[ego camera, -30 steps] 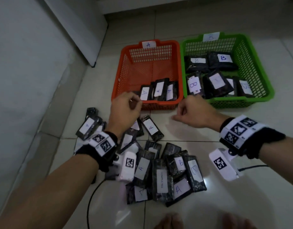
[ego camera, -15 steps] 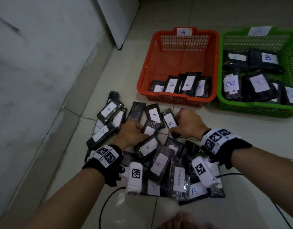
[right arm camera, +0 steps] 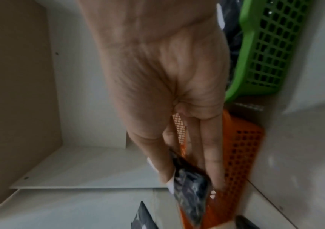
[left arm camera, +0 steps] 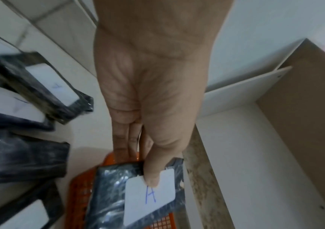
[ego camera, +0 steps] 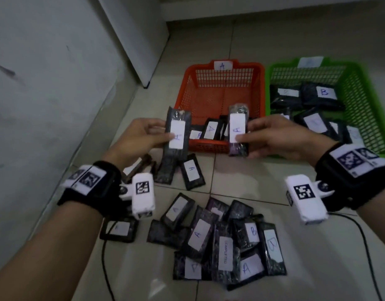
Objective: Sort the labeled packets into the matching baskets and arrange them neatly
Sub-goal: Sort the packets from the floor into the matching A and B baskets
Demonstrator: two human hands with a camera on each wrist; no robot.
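Note:
My left hand [ego camera: 143,135] pinches a black packet [ego camera: 178,131] with a white label marked A, thumb on the label [left arm camera: 149,195]. My right hand [ego camera: 272,135] pinches another black packet labelled A [ego camera: 237,129], seen edge-on in the right wrist view [right arm camera: 191,196]. Both packets hang upright just in front of the orange basket [ego camera: 219,83] tagged A, which holds several A packets along its near wall. The green basket [ego camera: 361,88] to its right holds several B packets. A heap of loose packets [ego camera: 219,242] lies on the floor below my wrists.
More packets [ego camera: 191,174] lie on the tiled floor near the left wrist. A white wall [ego camera: 46,83] runs along the left, and a white board [ego camera: 133,40] leans against it. A black cable [ego camera: 104,268] trails over the floor.
Both hands have risen from the heap, each lifting an A packet up toward the front of the orange basket. A second ago both hands were at the basket's near edge.

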